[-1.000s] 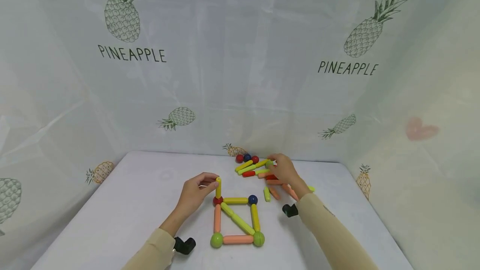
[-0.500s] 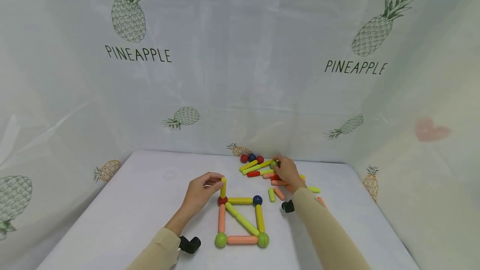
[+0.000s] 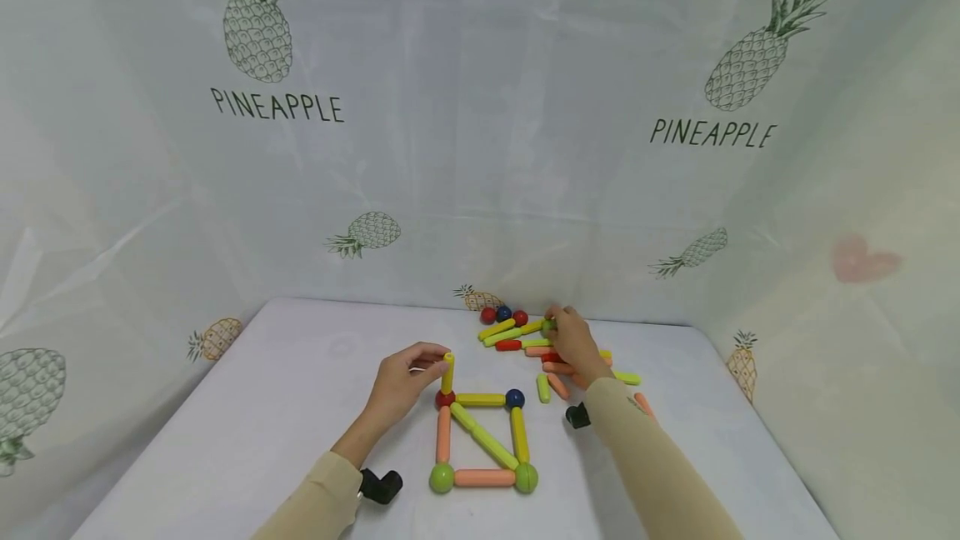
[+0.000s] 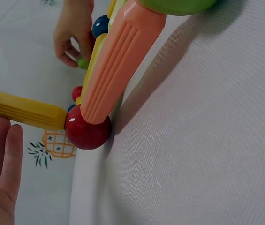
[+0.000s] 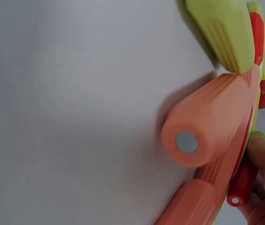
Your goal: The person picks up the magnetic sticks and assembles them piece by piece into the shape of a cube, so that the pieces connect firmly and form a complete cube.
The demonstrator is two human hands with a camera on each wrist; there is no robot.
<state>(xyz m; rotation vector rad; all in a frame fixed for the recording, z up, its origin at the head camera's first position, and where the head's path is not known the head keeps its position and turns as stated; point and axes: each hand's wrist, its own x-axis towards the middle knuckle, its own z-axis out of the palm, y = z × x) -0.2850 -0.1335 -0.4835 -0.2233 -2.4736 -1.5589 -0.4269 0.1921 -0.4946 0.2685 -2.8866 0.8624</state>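
My left hand (image 3: 402, 377) pinches the upper end of a yellow magnetic rod (image 3: 447, 373). That rod stands upright on a red ball (image 3: 446, 398), the far-left corner of a flat square frame. Orange rods (image 3: 485, 478), yellow rods and a light-green diagonal (image 3: 486, 437) make up the frame, with a blue ball (image 3: 514, 399) and two green balls (image 3: 442, 477) at its other corners. At the back right, my right hand (image 3: 573, 340) holds a green ball (image 5: 261, 136) between thumb and fingers. A red rod (image 5: 242, 185) lies close against these fingers; whether it is held I cannot tell.
Loose rods (image 3: 558, 386) in orange, red, yellow and light green lie under and around my right hand. Two red balls (image 3: 520, 318) and a blue ball (image 3: 504, 313) sit at the table's back edge, before a pineapple-printed curtain (image 3: 480, 148).
The head view has shifted slightly. My right hand closes on the green ball and moves it a little up or back. My left hand stays at the yellow rod.
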